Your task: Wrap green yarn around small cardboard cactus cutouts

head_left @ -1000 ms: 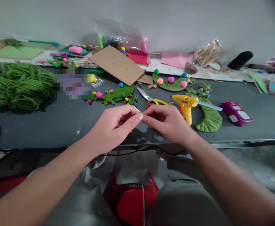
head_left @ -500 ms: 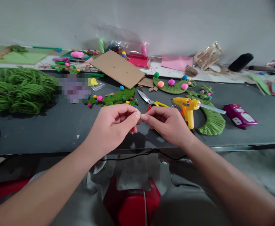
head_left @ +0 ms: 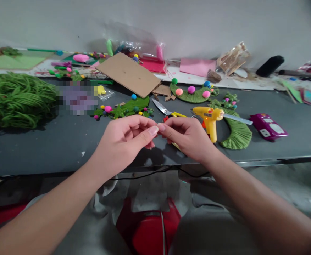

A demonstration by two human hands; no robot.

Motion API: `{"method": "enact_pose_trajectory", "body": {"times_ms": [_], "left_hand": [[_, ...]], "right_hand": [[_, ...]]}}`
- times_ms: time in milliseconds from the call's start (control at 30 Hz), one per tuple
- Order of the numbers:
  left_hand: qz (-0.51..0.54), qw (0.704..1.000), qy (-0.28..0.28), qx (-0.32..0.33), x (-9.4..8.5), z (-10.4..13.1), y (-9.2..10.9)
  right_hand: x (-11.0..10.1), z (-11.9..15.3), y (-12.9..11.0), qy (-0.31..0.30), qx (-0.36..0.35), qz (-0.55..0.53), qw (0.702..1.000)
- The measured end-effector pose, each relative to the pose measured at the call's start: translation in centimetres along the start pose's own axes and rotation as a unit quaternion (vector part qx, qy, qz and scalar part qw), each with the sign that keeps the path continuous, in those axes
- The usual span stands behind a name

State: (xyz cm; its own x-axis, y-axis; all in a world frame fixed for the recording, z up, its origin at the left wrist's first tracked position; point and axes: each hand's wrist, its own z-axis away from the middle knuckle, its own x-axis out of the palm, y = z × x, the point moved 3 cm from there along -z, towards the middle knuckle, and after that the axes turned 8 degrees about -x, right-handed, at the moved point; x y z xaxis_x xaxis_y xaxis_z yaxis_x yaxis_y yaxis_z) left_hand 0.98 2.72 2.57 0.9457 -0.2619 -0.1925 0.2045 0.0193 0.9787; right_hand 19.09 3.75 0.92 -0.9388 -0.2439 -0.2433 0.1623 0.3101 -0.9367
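Note:
My left hand (head_left: 130,143) and my right hand (head_left: 185,136) meet fingertip to fingertip above the front of the dark table. Thumb and forefinger of each are pinched closed; whatever they hold is too small or hidden to make out. Behind my right hand lie scissors (head_left: 161,107) with yellow handles, partly covered. To its right stands a yellow glue gun (head_left: 210,118) with a clear glue stick in its back. A green yarn-wrapped crescent (head_left: 237,134) lies beside the gun. Beyond my left hand is a green felt piece (head_left: 131,108) with coloured pompoms around it.
A big heap of green yarn (head_left: 17,101) lies at the left. Farther back are a brown cardboard sheet (head_left: 130,74) and another green crescent with pompoms (head_left: 194,95). A purple packet (head_left: 268,126) sits at the right. Below the table edge is a red stool (head_left: 148,230).
The view has shifted slightly, so the table things appear a little farther left and up. Both hands stay pinched together, with the fingertips slightly closer or overlapping.

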Motion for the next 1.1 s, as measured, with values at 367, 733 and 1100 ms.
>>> {"method": "enact_pose_trajectory", "body": {"times_ms": [367, 733, 1100], "left_hand": [[-0.091, 0.995, -0.025, -0.012, -0.6, -0.8, -0.2], [-0.103, 0.994, -0.03, -0.015, -1.1, -1.2, -0.4], [-0.078, 0.996, -0.036, -0.034, -0.8, -1.1, -0.3]], "right_hand": [[0.4, 0.0, -0.1, -0.019, -0.045, 0.094, 0.994], [0.2, 0.0, 0.1, -0.003, -0.079, 0.157, 0.984], [0.0, 0.2, 0.0, -0.004, -0.06, 0.158, 0.986]]}}
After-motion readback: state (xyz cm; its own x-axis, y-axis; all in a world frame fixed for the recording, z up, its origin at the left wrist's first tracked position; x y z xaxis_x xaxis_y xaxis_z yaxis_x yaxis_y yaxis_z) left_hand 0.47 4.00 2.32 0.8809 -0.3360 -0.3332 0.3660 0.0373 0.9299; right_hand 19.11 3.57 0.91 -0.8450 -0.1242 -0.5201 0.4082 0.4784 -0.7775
